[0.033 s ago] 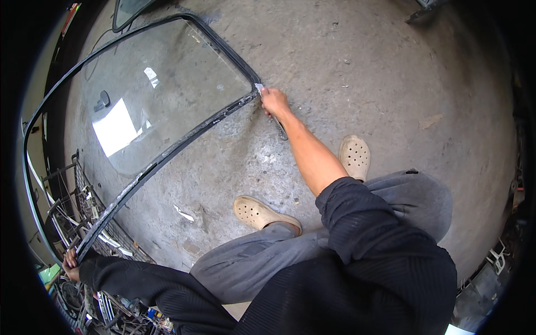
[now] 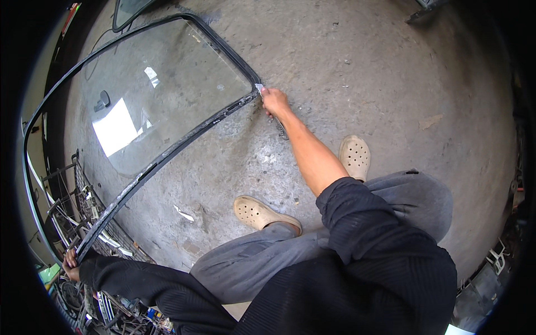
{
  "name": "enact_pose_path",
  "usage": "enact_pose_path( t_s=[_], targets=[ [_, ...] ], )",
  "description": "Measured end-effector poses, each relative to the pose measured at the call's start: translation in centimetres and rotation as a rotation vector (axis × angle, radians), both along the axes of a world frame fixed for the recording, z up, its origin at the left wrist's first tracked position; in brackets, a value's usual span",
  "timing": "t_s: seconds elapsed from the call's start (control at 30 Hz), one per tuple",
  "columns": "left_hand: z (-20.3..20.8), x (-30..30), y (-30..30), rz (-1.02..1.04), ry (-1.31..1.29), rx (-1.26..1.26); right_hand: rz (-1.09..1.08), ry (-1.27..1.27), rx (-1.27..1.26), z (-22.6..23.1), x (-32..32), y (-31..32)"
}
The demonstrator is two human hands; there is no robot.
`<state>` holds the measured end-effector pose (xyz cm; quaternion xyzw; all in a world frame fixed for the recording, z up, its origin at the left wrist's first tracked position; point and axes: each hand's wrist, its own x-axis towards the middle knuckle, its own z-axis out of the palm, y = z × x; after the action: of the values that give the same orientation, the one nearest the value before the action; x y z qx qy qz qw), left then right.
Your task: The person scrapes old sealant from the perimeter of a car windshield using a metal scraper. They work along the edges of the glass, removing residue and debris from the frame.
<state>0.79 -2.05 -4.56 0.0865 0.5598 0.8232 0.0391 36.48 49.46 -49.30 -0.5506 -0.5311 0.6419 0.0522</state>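
Observation:
A large windshield (image 2: pixel 184 100) with a black border is held tilted in front of me, to the left. My left hand (image 2: pixel 71 265) is closed on its near lower corner, at the lower left. At the far right corner, my right hand (image 2: pixel 275 102) grips a slim hand tool with a pale flat blade (image 2: pixel 258 87). The blade touches the black edge there, and part of the handle sticks out below my fist. Whether it is a knife or a scraper I cannot make out. A small dark mirror mount (image 2: pixel 102 100) sits on the glass.
Another black-edged pane (image 2: pixel 129 12) lies beyond the windshield. Metal racks (image 2: pixel 75 187) and jumbled parts (image 2: pixel 111 312) fill the lower left. My feet, in beige clogs (image 2: pixel 251 212), stand on the stained concrete floor (image 2: pixel 391 84). A white scrap (image 2: pixel 183 214) lies near them.

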Motion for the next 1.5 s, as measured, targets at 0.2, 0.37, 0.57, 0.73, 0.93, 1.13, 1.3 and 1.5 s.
enact_pose_path(
  t_s=[0.2,0.37,0.57,0.73,0.93,1.13,1.3,1.5],
  targets=[
    [-0.9,-1.0,-0.5,0.058,0.029,-0.016,0.071,-0.006,0.082,-0.3,-0.4,0.8],
    [-1.4,0.0,0.8,0.066,0.024,-0.013,0.103,0.003,0.082,-0.1,0.0,1.0],
    [-1.7,-0.3,0.9,0.094,0.057,-0.018,0.210,-0.031,0.210,-0.4,-0.3,0.6],
    [-1.4,-1.6,-0.7,0.083,0.063,-0.032,0.185,-0.014,0.169,0.2,-0.2,-0.2],
    [-1.4,-1.0,0.1,0.088,0.063,-0.003,0.202,0.004,0.146,0.5,-0.1,0.2],
    [-1.7,0.2,1.9,0.169,0.045,-0.009,0.164,-0.052,0.141,-1.1,-0.5,1.6],
    [-1.3,-1.9,-1.5,-0.031,-0.015,-0.034,0.168,-0.105,0.150,-1.4,-0.9,2.1],
    [-2.4,0.2,1.3,0.135,0.017,-0.020,0.292,-0.122,0.281,-0.7,-0.4,1.9]
  ],
)
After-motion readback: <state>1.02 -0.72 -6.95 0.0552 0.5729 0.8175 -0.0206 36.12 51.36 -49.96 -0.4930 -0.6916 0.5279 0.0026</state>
